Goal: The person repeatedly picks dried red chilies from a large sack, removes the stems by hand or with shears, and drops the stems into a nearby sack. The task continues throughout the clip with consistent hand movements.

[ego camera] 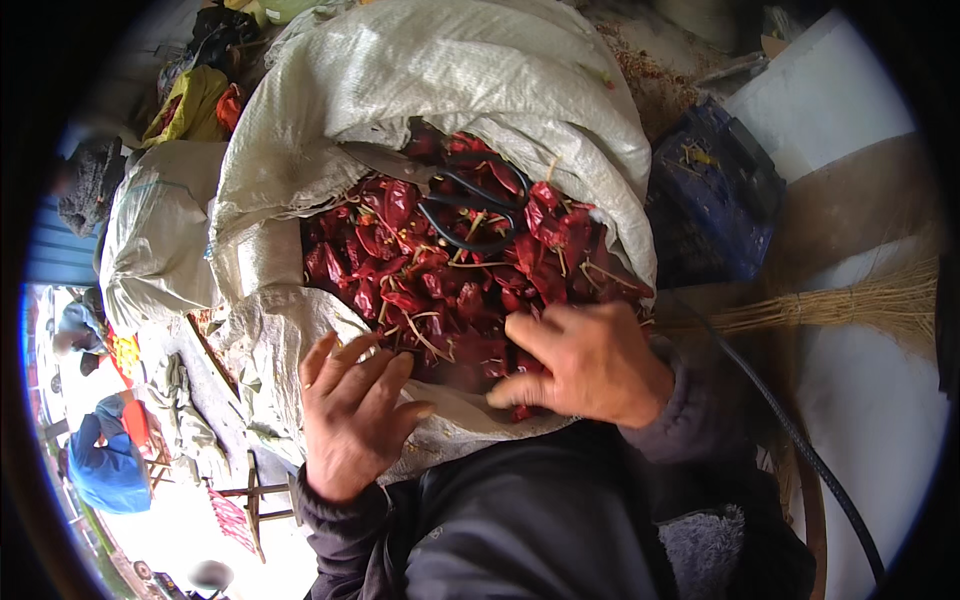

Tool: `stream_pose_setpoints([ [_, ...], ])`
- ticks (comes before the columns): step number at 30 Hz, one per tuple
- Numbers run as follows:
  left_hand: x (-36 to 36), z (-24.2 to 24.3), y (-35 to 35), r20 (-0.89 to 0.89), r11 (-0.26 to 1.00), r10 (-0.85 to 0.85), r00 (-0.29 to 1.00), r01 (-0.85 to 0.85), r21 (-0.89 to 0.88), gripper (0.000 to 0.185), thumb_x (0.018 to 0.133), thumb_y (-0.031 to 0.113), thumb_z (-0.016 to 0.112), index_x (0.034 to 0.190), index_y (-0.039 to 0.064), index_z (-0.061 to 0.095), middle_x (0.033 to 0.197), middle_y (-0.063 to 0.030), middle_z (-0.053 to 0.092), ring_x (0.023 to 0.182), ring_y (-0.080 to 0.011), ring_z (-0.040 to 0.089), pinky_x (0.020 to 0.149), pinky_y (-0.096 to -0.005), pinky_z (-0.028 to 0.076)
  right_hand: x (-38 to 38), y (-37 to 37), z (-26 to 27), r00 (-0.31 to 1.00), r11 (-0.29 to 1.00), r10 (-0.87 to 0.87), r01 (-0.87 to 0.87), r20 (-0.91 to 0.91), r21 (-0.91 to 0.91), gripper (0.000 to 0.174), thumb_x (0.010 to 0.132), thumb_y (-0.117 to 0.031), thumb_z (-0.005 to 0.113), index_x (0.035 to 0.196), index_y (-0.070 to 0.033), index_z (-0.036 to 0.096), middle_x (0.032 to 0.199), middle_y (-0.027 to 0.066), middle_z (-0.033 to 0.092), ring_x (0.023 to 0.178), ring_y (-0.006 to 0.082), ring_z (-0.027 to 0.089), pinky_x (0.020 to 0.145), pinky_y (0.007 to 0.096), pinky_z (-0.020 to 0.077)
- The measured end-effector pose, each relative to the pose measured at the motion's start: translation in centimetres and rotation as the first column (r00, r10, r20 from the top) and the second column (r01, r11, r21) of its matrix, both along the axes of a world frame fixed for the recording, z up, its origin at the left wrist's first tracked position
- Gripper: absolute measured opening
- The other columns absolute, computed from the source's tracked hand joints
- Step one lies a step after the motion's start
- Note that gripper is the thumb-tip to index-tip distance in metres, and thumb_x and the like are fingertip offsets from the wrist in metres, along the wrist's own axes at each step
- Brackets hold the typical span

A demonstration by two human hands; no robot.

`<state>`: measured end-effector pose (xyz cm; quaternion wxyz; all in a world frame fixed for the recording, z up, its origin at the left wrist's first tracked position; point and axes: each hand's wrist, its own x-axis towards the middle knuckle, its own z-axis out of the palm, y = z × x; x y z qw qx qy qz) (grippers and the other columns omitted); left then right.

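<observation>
A large white woven sack (pixel 450 67) stands wide open before me, filled with dried red chili peppers (pixel 450 296), many with pale stems. On the peppers, towards the sack's far side, lies a pair of scissors (pixel 480 202) with black handles; the blades point left. My left hand (pixel 360 405) rests over the near left rim, fingers apart, with nothing visible in it. Slightly blurred, my right hand (pixel 592 364) is at the near right part of the peppers, thumb and forefinger apart. Nothing shows between them; its other fingers are partly hidden.
Right of the sack are a dark blue plastic crate (pixel 727 187), a straw broom (pixel 847 307) and a black cable (pixel 795 435). Another white sack (pixel 161 232) stands at left, below a yellow bag (pixel 199 101). A person in blue (pixel 112 465) and a folding stool (pixel 251 499) are farther off.
</observation>
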<state>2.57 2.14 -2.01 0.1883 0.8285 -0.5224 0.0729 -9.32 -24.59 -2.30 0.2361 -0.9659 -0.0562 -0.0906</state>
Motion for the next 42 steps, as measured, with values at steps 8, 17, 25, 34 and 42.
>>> stream_pose_setpoints([
  [8, -2.5, -1.8, 3.8, 0.01, 0.955, 0.274, 0.962, -0.273, 0.115, 0.037, 0.08, 0.021, 0.084, 0.109, 0.002, 0.07, 0.073, -0.0105, 0.065, 0.066, -0.031, 0.064, 0.068, -0.0439, 0.048, -3.0, 0.8, -4.5, 0.98, 0.977, 0.193, -0.196, 0.041, 0.088, 0.055, 0.076, -0.039, 0.085, 0.12, -0.009, 0.068, 0.08, 0.0032, 0.056, 0.071, 0.0207, 0.064, 0.061, 0.0333, 0.0554],
  [17, -6.3, -1.8, 6.9, -0.137, 0.716, 0.654, 0.744, -0.552, 0.426, 0.044, 0.085, 0.034, 0.081, 0.113, 0.003, 0.067, 0.07, -0.0193, 0.068, 0.07, -0.0406, 0.07, 0.063, -0.0509, 0.053, -0.1, 0.4, -3.3, 0.963, 0.895, 0.244, -0.268, 0.11, 0.357, 0.028, 0.081, -0.022, 0.084, 0.101, -0.007, 0.072, 0.081, 0.006, 0.063, 0.071, 0.0195, 0.065, 0.064, 0.0337, 0.0547],
  [25, -3.4, 1.1, 3.1, -0.195, 0.81, 0.585, 0.787, -0.579, 0.091, 0.038, 0.098, 0.023, 0.07, 0.129, -0.001, 0.066, 0.094, -0.0116, 0.071, 0.08, -0.0259, 0.068, 0.072, -0.0373, 0.054, 4.0, 2.2, -1.3, 0.997, 0.603, -0.053, -0.007, 0.049, 0.798, 0.02, 0.091, -0.009, 0.08, 0.104, -0.003, 0.066, 0.092, 0.007, 0.071, 0.079, 0.0123, 0.071, 0.071, 0.0281, 0.0582],
  [34, -2.9, -0.7, -4.7, -0.964, 0.746, -0.25, 0.085, -0.618, -0.248, 0.032, 0.102, 0.012, 0.064, 0.131, 0.0, 0.06, 0.106, -0.0051, 0.068, 0.093, -0.0104, 0.062, 0.084, -0.0237, 0.05, 0.6, 5.0, -2.8, 0.782, 0.964, -0.048, -0.127, 0.621, 0.234, 0.024, 0.087, -0.013, 0.066, 0.108, -0.001, 0.067, 0.104, 0.0087, 0.062, 0.093, 0.0234, 0.067, 0.077, 0.0375, 0.0571],
  [42, -3.3, -3.3, -3.6, -0.974, 0.79, -0.191, 0.123, -0.569, -0.227, 0.042, 0.093, 0.003, 0.061, 0.135, 0.0, 0.058, 0.095, -0.0029, 0.068, 0.072, -0.0086, 0.058, 0.063, -0.0208, 0.045, -11.8, -2.9, -8.1, 0.68, 0.731, -0.682, 0.62, 0.27, 0.286, 0.034, 0.09, -0.026, 0.081, 0.108, -0.003, 0.065, 0.105, 0.0149, 0.065, 0.094, 0.0338, 0.064, 0.08, 0.0448, 0.0534],
])
